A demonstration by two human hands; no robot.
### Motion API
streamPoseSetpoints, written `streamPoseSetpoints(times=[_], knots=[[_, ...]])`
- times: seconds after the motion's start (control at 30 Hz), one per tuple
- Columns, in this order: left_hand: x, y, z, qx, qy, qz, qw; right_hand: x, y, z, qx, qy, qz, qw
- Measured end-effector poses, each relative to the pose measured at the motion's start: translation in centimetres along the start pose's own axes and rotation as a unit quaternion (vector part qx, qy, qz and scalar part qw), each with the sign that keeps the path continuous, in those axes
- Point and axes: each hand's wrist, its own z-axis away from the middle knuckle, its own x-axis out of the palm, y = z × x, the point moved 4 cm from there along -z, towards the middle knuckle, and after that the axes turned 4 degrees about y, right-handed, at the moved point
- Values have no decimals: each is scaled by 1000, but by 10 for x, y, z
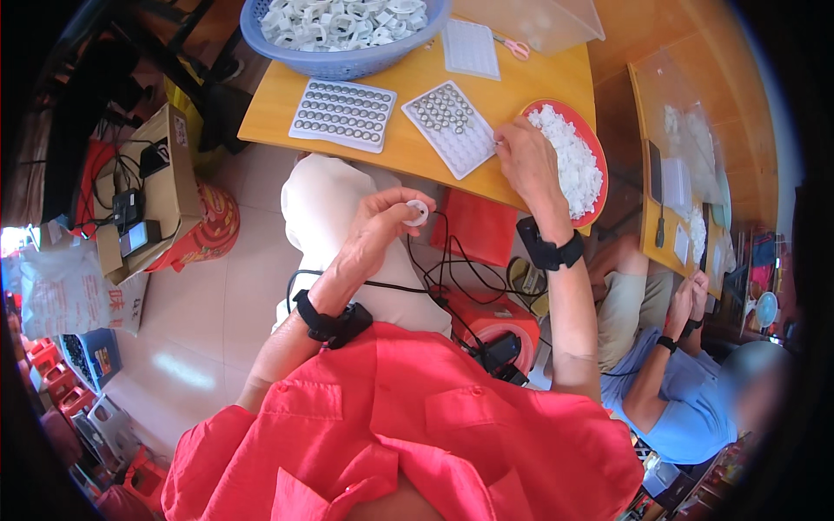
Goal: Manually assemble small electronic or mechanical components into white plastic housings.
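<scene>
My left hand (375, 227) is above my lap, thumb and fingers closed on a small round white plastic part (419, 213) with a dark centre. Over the table edge, my right hand (528, 161) has its fingertips pinched together at the right side of a white tray (473, 148). What they hold, if anything, is too small to make out. Small silvery round pieces fill the far part of that tray. Beside this hand sits a red plate (601, 154) heaped with small white plastic pieces (569, 169). Farther left lies another white tray (341, 113) with rows of round silvery pieces.
A blue basket (334, 62) of white plastic parts stands at the table's far left. Near the far edge lie a pale tray (470, 49) and pink-handled scissors (514, 47). Black cables (447, 252) hang by my knees. A co-worker (665, 382) sits at right; a cardboard box (169, 195) stands left.
</scene>
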Motion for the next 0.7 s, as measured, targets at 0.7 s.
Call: streamPoseSetpoints(times=[0.7], knots=[[-5, -1, 0, -19, -28, 63, 997, 16, -15, -33, -101, -198, 176, 959]])
